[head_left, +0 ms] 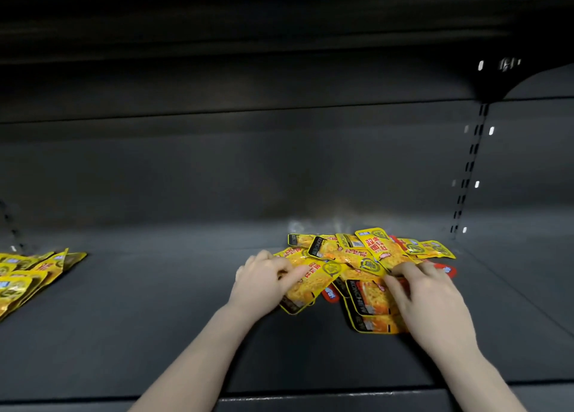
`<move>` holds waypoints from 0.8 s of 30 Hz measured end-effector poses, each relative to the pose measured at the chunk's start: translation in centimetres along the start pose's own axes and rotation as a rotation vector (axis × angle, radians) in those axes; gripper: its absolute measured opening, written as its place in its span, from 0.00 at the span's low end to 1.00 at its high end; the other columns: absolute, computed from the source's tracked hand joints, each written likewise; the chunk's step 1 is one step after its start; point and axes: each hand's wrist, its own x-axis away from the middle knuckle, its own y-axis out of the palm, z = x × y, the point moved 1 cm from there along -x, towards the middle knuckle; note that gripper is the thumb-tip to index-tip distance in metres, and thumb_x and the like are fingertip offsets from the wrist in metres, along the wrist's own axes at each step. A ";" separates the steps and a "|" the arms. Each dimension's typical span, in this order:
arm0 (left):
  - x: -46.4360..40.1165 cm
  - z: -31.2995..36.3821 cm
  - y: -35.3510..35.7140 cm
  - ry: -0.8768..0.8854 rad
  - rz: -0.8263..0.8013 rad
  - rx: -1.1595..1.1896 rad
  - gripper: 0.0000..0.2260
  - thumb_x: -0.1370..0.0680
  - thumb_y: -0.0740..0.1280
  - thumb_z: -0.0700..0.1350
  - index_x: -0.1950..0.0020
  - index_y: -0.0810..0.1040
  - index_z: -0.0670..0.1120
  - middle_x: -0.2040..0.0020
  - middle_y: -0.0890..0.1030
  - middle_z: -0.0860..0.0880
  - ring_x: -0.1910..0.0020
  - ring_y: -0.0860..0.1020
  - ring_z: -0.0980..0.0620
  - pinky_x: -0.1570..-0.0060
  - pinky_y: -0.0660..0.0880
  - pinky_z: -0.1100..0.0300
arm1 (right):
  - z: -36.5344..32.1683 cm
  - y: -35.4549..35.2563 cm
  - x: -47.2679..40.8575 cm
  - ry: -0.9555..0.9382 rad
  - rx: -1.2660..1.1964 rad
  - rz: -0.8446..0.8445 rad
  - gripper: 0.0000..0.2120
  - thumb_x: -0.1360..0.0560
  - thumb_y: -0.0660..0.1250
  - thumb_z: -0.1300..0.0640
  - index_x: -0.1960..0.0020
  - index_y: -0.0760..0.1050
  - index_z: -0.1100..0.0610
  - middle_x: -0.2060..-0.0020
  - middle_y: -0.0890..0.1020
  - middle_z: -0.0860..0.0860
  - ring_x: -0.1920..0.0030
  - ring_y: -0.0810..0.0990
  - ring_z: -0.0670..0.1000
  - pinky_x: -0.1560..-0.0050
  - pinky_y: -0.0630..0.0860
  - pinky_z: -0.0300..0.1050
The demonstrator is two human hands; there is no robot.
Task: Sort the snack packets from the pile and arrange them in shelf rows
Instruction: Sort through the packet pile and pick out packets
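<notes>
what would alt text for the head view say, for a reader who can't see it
Two bare hands, left hand and right hand, rest on a loose pile of glossy yellow foil snack packets on a dark grey metal shelf. A second group of overlapping yellow packets lies at the shelf's far left edge, apart from the pile.

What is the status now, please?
Both hands on the pile: left hand, right hand. Sorted packets at far left. Shelf between, nothing blocking.
</notes>
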 end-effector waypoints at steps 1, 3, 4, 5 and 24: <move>0.0 -0.3 0.0 0.010 0.027 0.054 0.16 0.24 0.62 0.62 0.51 0.82 0.52 0.46 0.74 0.51 0.40 0.70 0.49 0.39 0.65 0.57 | 0.0 0.0 0.0 0.001 -0.004 -0.004 0.07 0.30 0.73 0.55 0.60 0.79 0.58 0.66 0.78 0.56 0.63 0.76 0.61 0.62 0.75 0.51; -0.2 -0.8 0.3 0.042 0.050 0.117 0.14 0.23 0.63 0.59 0.56 0.80 0.49 0.46 0.74 0.51 0.42 0.71 0.49 0.40 0.67 0.57 | -0.1 0.0 0.0 -0.009 0.003 -0.002 0.07 0.30 0.73 0.55 0.60 0.79 0.58 0.66 0.78 0.56 0.64 0.76 0.61 0.63 0.75 0.51; -0.3 -1.0 0.5 0.046 0.048 0.135 0.12 0.23 0.64 0.58 0.57 0.78 0.50 0.46 0.74 0.51 0.42 0.71 0.49 0.41 0.67 0.57 | -0.1 0.0 0.1 -0.018 0.012 -0.001 0.07 0.30 0.73 0.55 0.61 0.79 0.58 0.66 0.78 0.56 0.64 0.76 0.61 0.63 0.75 0.50; -0.4 -1.0 0.7 0.041 0.040 0.144 0.10 0.24 0.65 0.57 0.56 0.75 0.51 0.45 0.74 0.51 0.42 0.71 0.50 0.41 0.67 0.56 | -0.1 0.1 0.0 -0.027 0.020 -0.006 0.07 0.30 0.74 0.55 0.61 0.79 0.58 0.66 0.78 0.55 0.64 0.77 0.60 0.63 0.75 0.50; -3.5 -0.5 0.4 -0.076 -0.040 -0.032 0.14 0.20 0.61 0.55 0.54 0.68 0.44 0.52 0.78 0.45 0.48 0.76 0.41 0.51 0.71 0.52 | -1.7 0.2 -3.7 -0.114 0.049 -0.229 0.13 0.21 0.60 0.50 0.46 0.78 0.57 0.53 0.79 0.54 0.48 0.76 0.57 0.47 0.71 0.48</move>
